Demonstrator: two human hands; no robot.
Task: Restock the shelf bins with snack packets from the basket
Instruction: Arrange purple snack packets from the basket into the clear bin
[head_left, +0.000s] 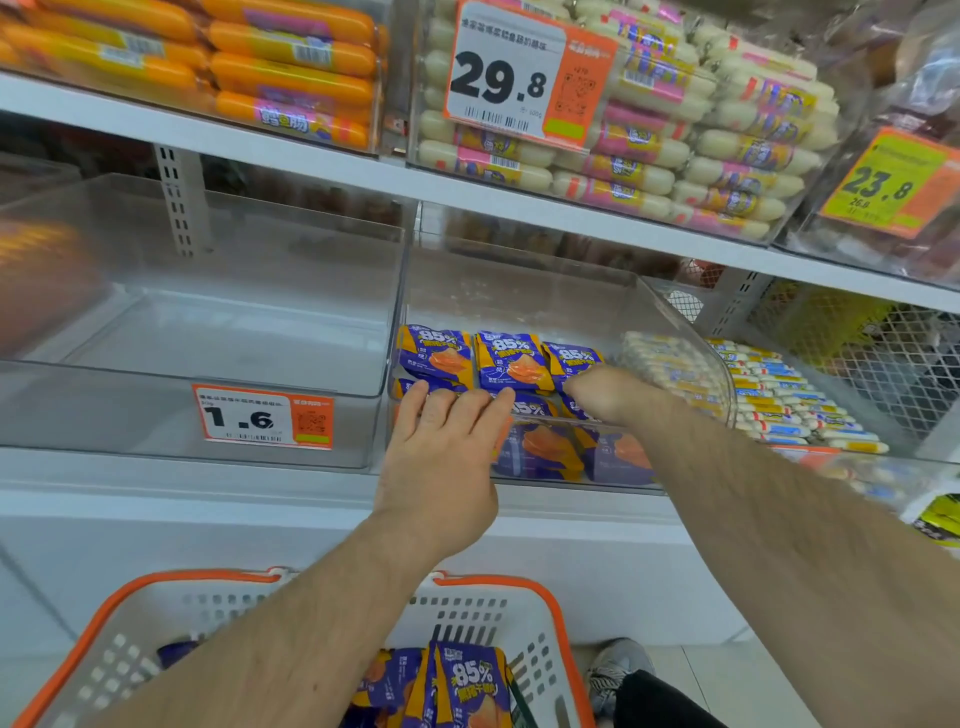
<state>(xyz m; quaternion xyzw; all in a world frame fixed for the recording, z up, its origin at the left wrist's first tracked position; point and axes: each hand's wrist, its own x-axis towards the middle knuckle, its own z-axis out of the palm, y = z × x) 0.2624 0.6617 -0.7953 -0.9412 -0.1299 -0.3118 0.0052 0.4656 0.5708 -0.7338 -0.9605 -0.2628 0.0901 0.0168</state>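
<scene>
Two hands reach over the front wall of a clear bin (519, 291) on the middle shelf, where purple and orange snack packets (511, 361) stand in a row across the far part, with more lying nearer behind the front wall. The left hand (441, 457) lies flat with straight, relaxed fingers on the near packets and the bin's rim, gripping nothing; it seems to be pressing the packets down or steadying them so the row stays tidy. The right hand (597, 392) is curled with its fingertips at the rightmost packet of the row, apparently pinching or nudging it into line, though the grip itself is partly hidden behind the knuckles. The packets face forward, probably so shoppers can read the labels. Down near the person, a white basket (467, 613) with an orange rim holds more of the same packets (467, 686), standing on edge, so the restocking looks only partly done. The bin to the left (208, 312), marked with a 1.6 price tag (262, 418), has nothing visible in it, while the bin to the right (722, 358) holds small white and blue sticks. The upper shelf carries orange sausages (291, 67) and pale ones behind a 29.8 price tag (511, 78). A likely next step is reaching back to the basket for another handful.
</scene>
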